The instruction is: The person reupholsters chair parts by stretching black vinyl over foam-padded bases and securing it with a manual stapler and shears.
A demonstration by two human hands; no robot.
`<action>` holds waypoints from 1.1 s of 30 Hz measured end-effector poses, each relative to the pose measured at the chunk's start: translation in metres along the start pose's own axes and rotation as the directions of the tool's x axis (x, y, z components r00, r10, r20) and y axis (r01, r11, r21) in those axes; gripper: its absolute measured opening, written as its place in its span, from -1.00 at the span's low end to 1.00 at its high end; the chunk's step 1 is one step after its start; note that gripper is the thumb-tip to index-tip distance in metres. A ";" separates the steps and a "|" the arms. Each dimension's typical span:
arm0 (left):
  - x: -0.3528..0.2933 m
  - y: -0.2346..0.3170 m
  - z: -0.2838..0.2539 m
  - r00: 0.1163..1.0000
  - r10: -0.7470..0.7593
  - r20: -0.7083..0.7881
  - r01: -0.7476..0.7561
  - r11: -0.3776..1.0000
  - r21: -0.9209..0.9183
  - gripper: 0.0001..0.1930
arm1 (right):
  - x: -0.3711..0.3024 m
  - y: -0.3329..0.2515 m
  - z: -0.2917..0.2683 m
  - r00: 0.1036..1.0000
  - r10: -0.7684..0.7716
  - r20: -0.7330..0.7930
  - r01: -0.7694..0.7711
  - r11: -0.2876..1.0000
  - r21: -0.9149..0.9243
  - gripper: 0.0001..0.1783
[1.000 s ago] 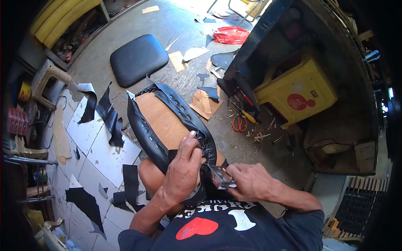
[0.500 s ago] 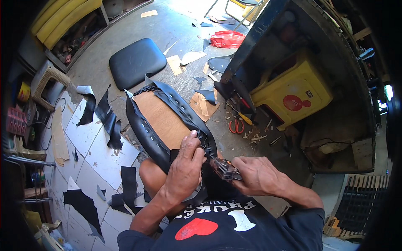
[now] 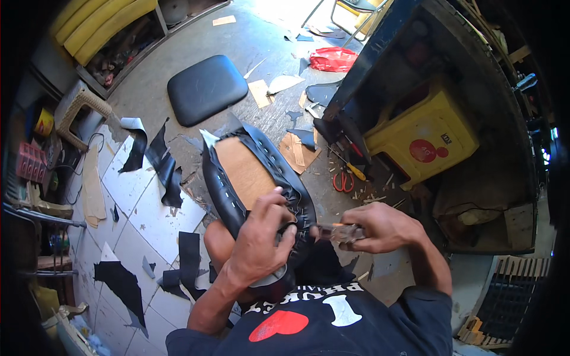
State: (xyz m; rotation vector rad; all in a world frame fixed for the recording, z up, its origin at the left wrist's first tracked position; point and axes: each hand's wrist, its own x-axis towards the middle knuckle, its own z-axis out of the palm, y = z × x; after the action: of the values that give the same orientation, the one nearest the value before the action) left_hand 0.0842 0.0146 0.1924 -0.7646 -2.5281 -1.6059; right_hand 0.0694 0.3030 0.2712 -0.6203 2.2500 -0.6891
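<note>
An upside-down chair seat lies across my lap, its brown wooden board (image 3: 242, 172) framed by a black vinyl cover (image 3: 221, 188) folded over the edges. Rows of staples run along both long sides of the vinyl. My left hand (image 3: 259, 238) presses on the near end of the seat, fingers and thumb closed on the gathered vinyl. To the right of the seat, my right hand (image 3: 386, 228) grips a staple gun (image 3: 338, 234), blurred by motion. Its nose points left, close to the seat's right edge; whether it touches cannot be told.
A black padded seat (image 3: 208, 90) lies on the floor ahead. At right are orange-handled scissors (image 3: 343, 181), a yellow-handled screwdriver (image 3: 356, 172) and a yellow plastic stool (image 3: 415, 142) inside a dark cabinet. Black vinyl scraps (image 3: 120, 288) litter the tiles at left.
My right hand has drawn the staple gun slightly up and right, off the near end of the seat. The seat has turned a little, and my left thumb has spread toward the edge.
</note>
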 end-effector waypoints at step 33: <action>-0.035 0.025 0.047 0.952 -0.030 -0.304 0.109 0.963 0.247 -0.82 | 0.017 0.009 0.009 0.970 -0.142 -0.197 0.136 0.990 -0.046 -0.68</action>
State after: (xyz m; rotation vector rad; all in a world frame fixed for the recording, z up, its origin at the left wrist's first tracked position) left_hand 0.1364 0.0506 0.1814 -0.3754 -2.4941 -1.2533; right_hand 0.0633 0.2968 0.2519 -0.7602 2.4229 -0.8176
